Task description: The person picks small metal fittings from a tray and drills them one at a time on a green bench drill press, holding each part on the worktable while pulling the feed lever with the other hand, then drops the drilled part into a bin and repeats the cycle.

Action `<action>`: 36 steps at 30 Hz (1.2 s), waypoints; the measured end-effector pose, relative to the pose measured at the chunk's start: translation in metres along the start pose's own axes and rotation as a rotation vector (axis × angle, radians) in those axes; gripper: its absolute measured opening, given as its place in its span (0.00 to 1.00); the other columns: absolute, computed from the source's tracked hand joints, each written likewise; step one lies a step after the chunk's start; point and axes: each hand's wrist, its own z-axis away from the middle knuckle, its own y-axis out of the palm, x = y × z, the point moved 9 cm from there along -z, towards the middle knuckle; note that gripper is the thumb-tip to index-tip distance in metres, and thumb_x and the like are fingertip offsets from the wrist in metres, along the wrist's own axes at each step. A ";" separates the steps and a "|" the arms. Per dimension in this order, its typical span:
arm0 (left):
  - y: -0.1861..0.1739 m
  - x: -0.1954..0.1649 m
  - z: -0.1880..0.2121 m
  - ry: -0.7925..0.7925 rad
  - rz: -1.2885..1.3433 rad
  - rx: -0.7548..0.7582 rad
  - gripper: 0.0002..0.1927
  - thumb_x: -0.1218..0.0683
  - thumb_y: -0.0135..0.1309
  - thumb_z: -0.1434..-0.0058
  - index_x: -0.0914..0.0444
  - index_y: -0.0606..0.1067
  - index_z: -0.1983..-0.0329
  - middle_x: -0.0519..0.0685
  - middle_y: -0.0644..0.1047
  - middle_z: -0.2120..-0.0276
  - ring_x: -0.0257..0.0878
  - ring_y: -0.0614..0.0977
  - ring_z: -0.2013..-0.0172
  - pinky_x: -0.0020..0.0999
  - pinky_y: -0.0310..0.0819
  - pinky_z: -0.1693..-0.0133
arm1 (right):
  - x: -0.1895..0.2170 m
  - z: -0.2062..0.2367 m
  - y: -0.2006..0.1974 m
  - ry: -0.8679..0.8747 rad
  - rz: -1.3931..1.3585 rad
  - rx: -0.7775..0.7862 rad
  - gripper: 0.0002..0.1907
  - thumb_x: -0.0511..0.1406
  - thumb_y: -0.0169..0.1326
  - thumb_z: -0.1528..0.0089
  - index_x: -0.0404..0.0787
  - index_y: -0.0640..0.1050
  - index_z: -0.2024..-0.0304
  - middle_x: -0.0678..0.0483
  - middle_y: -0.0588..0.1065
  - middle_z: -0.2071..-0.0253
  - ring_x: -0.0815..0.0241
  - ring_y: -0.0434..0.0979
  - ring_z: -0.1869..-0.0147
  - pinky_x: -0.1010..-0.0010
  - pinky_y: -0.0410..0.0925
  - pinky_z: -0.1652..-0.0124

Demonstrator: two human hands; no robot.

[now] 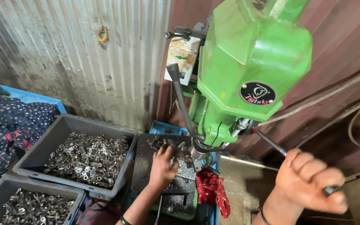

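Corrugated wall [84, 54]; grey bins [84, 156] (metal parts) beside drill press [246, 62].

We count one green drill [251, 66], two grey bins [59, 137] of metal parts, one red rag [211, 187].

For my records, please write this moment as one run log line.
left hand: on drill press table, among small metal parts | right hand: gripping feed lever | grey bin: holds metal parts

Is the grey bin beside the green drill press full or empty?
Partly full: the grey bin holds a layer of small metal parts, with bare inner wall above them.
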 end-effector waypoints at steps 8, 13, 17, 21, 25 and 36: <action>0.028 0.025 0.006 -0.418 -0.010 0.272 0.15 0.47 0.51 0.32 0.62 0.81 0.62 0.53 0.81 0.74 0.53 0.83 0.68 0.48 0.75 0.62 | -0.048 -0.121 0.009 0.269 0.051 -0.153 0.28 0.55 0.47 0.28 0.45 0.59 0.71 0.61 0.53 0.81 0.66 0.47 0.78 0.73 0.47 0.72; 0.030 0.049 0.016 -0.490 0.437 0.166 0.13 0.52 0.55 0.36 0.66 0.82 0.58 0.50 0.85 0.72 0.36 0.85 0.69 0.36 0.79 0.65 | -0.052 -0.126 0.012 0.305 0.025 -0.131 0.28 0.56 0.48 0.28 0.45 0.60 0.70 0.62 0.55 0.80 0.67 0.49 0.76 0.74 0.47 0.71; 0.010 0.048 0.017 -0.373 0.415 -0.022 0.11 0.58 0.60 0.40 0.68 0.83 0.57 0.51 0.86 0.71 0.28 0.85 0.69 0.28 0.79 0.63 | -0.051 -0.125 0.011 0.292 0.042 -0.118 0.28 0.56 0.48 0.28 0.45 0.61 0.70 0.62 0.54 0.81 0.67 0.49 0.77 0.75 0.46 0.71; 0.008 0.028 0.021 -0.374 0.477 -0.063 0.10 0.59 0.60 0.41 0.66 0.83 0.58 0.52 0.86 0.73 0.27 0.82 0.71 0.28 0.78 0.65 | -0.053 -0.125 0.010 0.301 0.015 -0.122 0.28 0.56 0.47 0.27 0.44 0.61 0.70 0.62 0.54 0.80 0.67 0.49 0.76 0.75 0.46 0.71; 0.009 0.008 0.020 -0.334 0.399 -0.051 0.12 0.60 0.59 0.42 0.63 0.84 0.54 0.54 0.85 0.72 0.32 0.82 0.73 0.32 0.76 0.66 | -0.051 -0.125 0.012 0.292 0.045 -0.116 0.28 0.56 0.48 0.28 0.44 0.61 0.70 0.62 0.54 0.81 0.67 0.48 0.77 0.74 0.46 0.72; 0.010 0.002 0.027 -0.203 0.229 -0.038 0.12 0.55 0.65 0.45 0.62 0.83 0.58 0.55 0.85 0.64 0.48 0.87 0.63 0.38 0.80 0.60 | -0.050 -0.121 0.013 0.287 0.037 -0.099 0.28 0.57 0.48 0.28 0.44 0.61 0.69 0.62 0.53 0.80 0.66 0.48 0.76 0.74 0.46 0.71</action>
